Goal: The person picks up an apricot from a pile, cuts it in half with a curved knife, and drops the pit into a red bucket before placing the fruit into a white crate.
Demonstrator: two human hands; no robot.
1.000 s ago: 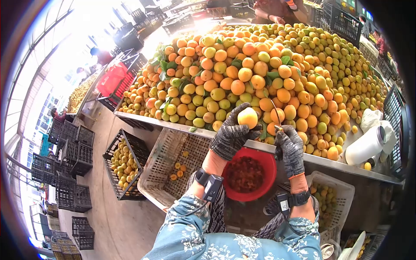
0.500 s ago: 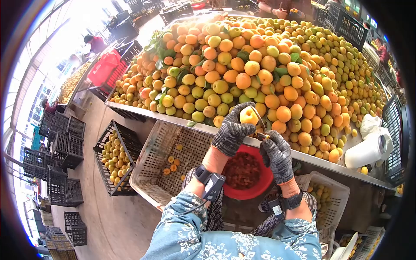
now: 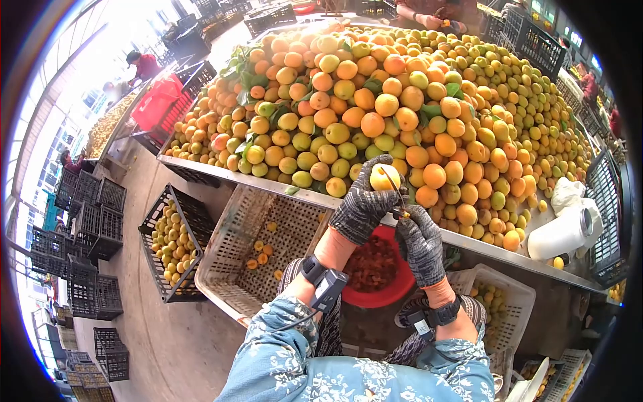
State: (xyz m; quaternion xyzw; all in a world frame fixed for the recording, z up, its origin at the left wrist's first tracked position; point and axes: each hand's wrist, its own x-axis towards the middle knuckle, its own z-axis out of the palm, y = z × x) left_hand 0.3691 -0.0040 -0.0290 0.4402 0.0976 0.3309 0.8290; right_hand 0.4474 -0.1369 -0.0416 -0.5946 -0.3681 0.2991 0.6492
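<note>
My left hand [image 3: 365, 204], in a grey knit glove, is closed around a yellow apricot [image 3: 384, 178]. In the gloved fingers of my right hand [image 3: 420, 244] is a small tool with a thin curved blade [image 3: 398, 191], which runs along the apricot's right side. Part of its handle is hidden by the fingers. Both hands are held close together at the table's front edge. Beneath them sits a red basin [image 3: 395, 289] with a heap of small reddish-brown pieces in it. A large pile of apricots [image 3: 372, 124] rises just beyond my hands.
Left of my legs, a white crate [image 3: 231, 251] holds several cut apricots, beside a black crate [image 3: 196, 234] of whole ones. A white jug [image 3: 560, 233] lies at the table's right end. Another person's hands [image 3: 439, 23] work across the pile. More black crates [image 3: 87, 224] stand far left.
My right hand has moved slightly left and down with the blade, which now crosses more of the apricot's right side. My left hand still grips the same apricot.
</note>
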